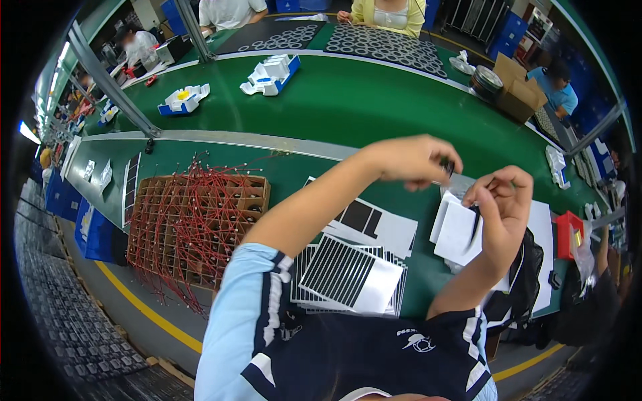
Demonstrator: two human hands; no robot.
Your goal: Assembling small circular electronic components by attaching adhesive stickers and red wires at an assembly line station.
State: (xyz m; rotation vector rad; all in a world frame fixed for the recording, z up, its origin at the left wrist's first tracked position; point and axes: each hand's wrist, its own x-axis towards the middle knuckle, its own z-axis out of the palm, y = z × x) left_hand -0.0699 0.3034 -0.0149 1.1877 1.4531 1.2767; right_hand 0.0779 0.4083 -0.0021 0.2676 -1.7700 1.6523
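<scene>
Work is in progress on a small dark piece [448,165] at the left hand [422,162], above the far part of the green bench [426,284]. Completion of this piece cannot be determined, as it is small and the hand is blurred. The top striped sheet [336,271] carries black strips over most of its face and a bare white area at its right end; this suggests that part of its stock is used and the rest is left. Further striped sheets lie beneath it. The divided cardboard box [264,194], to the left, contains dark parts with red wires [194,230] spread across the top; whether these parts are finished cannot be confirmed. Left-hand fingers: curled, with the thumb and forefinger close around the dark piece, apparently pinching it; exact contact is unclear. Right hand [503,214]: raised near the left hand, palm partly turned up, fingers bent, thumb and forefinger near each other. A thin dark item [475,210] shows just below these fingertips, over the white sheets [457,230]; whether the fingertips grip it cannot be told.
</scene>
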